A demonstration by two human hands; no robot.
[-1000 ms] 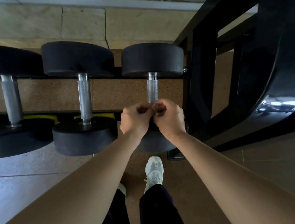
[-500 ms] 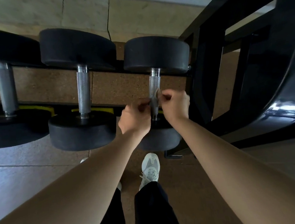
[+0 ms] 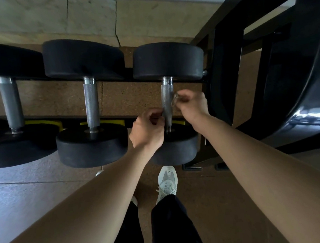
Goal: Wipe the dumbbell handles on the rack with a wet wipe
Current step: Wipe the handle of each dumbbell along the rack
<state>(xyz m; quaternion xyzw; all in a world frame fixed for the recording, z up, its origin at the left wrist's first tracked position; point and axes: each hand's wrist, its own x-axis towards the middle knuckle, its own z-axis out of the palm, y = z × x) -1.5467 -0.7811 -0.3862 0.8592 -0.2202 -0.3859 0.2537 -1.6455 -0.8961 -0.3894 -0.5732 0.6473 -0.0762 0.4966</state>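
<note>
Dumbbell handles, three in view, lie across the rack, and places here are counted from the rack's black upright (image 3: 225, 68). Farthest from the upright is the left handle (image 3: 10, 106), a thick grey steel bar with a dull knurled sleeve. Next is the middle handle (image 3: 91, 105), slimmer, with finer crosshatching and a bright collar at its far end. Neither has a hand or a wipe on it, and no sheen shows whether either has been wiped.

Nearer the upright, the left hand (image 3: 146, 130) has its fingers curled against the lower left of the right handle (image 3: 167, 101). Whether it pinches an end of the wipe I cannot tell.

The right handle, just beside the upright, is knurled steel between round, matt black rubber heads. The wet wipe (image 3: 174, 101), thin, crumpled and half translucent, touches the handle's upright-facing side. The right hand (image 3: 192, 105), between this handle and the upright, pinches the wipe in bent fingertips.

My judgement: the work is on this last handle in the row. At most one pass is under way, so its length and underside are left to do.
</note>
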